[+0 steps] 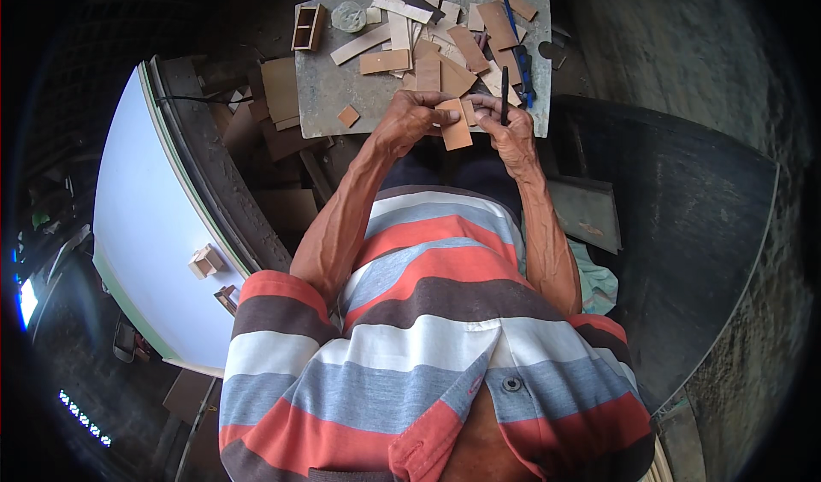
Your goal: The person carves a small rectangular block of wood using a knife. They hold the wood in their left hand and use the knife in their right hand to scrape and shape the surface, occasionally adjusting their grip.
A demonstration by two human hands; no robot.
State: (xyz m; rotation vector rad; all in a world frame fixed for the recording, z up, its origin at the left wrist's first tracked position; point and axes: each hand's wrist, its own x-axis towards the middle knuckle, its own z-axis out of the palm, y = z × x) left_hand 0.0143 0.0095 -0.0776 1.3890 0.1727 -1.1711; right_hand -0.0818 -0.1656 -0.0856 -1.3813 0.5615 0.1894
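Note:
Above the near edge of a grey table point(329, 80), both hands meet in front of my body. My left hand point(412, 118) pinches a flat tan wood piece point(456, 131) between thumb and fingers. Against its right side, my right hand point(505, 130) holds a small tan wood piece point(469, 112). An upright black pen point(505, 97) is also in the right hand. Just beyond lie many thin wood offcuts point(470, 50), piled and overlapping. A small square wood piece point(348, 116) rests alone to the left of my left hand.
On the table stand a small wooden box point(308, 29) and a crumpled clear plastic bag point(348, 17); blue tools point(524, 76) lie at its right. A large white panel point(162, 217) carries a wooden block point(204, 261). A dark panel point(676, 225) leans at right.

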